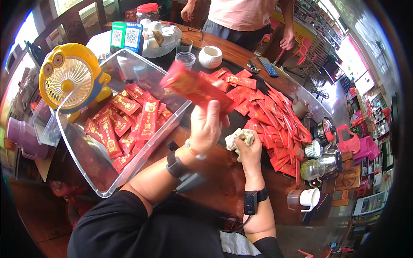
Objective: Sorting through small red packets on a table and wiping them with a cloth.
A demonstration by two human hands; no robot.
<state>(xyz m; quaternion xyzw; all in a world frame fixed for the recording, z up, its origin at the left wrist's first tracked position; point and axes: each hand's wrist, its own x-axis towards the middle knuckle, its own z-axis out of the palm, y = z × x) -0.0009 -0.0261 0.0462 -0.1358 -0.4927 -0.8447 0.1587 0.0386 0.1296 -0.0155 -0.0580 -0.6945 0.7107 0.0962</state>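
My left hand [208,124] holds a red packet with gold print [196,87], slightly blurred, above the table and near the right wall of a clear plastic bin [155,142]. Similar red packets [148,119] lie loosely in the bin. In my right hand [250,150] is a crumpled cream cloth [238,140], gripped just left of a large heap of red packets [274,125]. The heap spreads over a dark tray. Each of my wrists wears a black strap with a small device.
A yellow cartoon fan [67,85] stands at the bin's left. Behind are a payment-code stand [125,37], a bowl of cups [161,48], a white pot [210,57] and a phone [267,66]. Glass teapots [326,163] and a white mug [309,198] stand right. A person stands across the table.
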